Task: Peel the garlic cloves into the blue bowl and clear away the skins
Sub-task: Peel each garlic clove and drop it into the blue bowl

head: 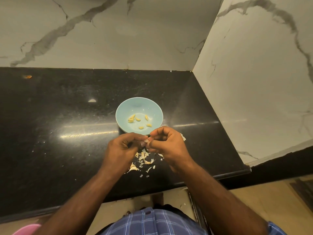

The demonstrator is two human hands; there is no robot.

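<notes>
- Currently, the left hand (122, 146) and the right hand (166, 143) meet fingertip to fingertip above the black countertop (59, 133), just on the near side of the blue bowl (153, 106).
- Left hand: fingers curled, thumb and fingertips pinching a garlic clove (145, 142); only a pale sliver of the clove shows between the fingertips.
- Right hand: fingers curled, its fingertips pinching the same clove from the opposite side. Whether they grip the skin or the flesh cannot be told.
- Blue bowl: stands on the countertop just beyond the fingertips; its near rim is partly covered by the right-hand knuckles. It holds several peeled cloves (138, 119), scattered loosely over its bottom.
- Garlic skins (144, 158): a loose scatter lies on the countertop directly below and behind the fingertips, between the two wrists. One more scrap (183, 137) lies just right of the right-hand knuckles.
</notes>
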